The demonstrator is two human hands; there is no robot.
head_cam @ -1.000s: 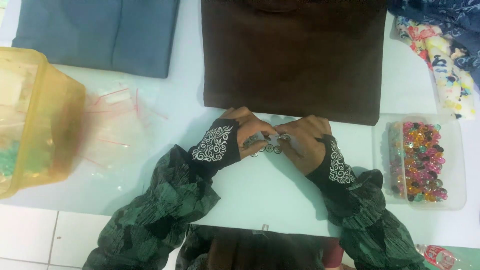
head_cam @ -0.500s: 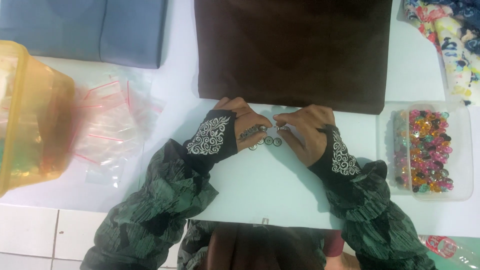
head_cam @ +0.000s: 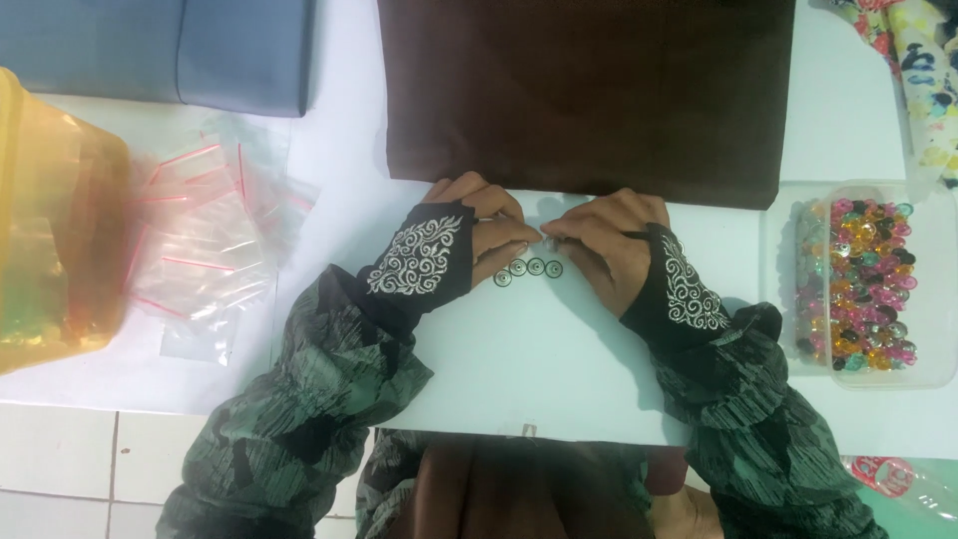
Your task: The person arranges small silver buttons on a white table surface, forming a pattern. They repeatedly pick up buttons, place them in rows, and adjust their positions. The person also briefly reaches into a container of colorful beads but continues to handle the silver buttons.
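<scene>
My left hand (head_cam: 486, 236) and my right hand (head_cam: 605, 247) meet fingertip to fingertip on the white table (head_cam: 539, 369), just below the edge of a dark brown cloth (head_cam: 589, 90). The right thumb and forefinger pinch a small silvery round piece (head_cam: 547, 243). The left hand's fingers lie flat and close together, their tips touching the table beside that piece. Several small dark round rings (head_cam: 529, 269) lie in a short row on the table right under the fingertips. Both wrists wear black cuffs with white embroidery.
A clear tray of coloured beads (head_cam: 864, 284) stands at the right. Small clear zip bags (head_cam: 205, 240) are scattered at the left beside a yellow plastic container (head_cam: 50, 230). Blue folded cloth (head_cam: 160, 50) lies at the top left, patterned fabric (head_cam: 923, 75) at the top right.
The hands have drawn slightly apart, and the row of small rings now lies uncovered on the table below the fingertips. The view has shifted a little.
</scene>
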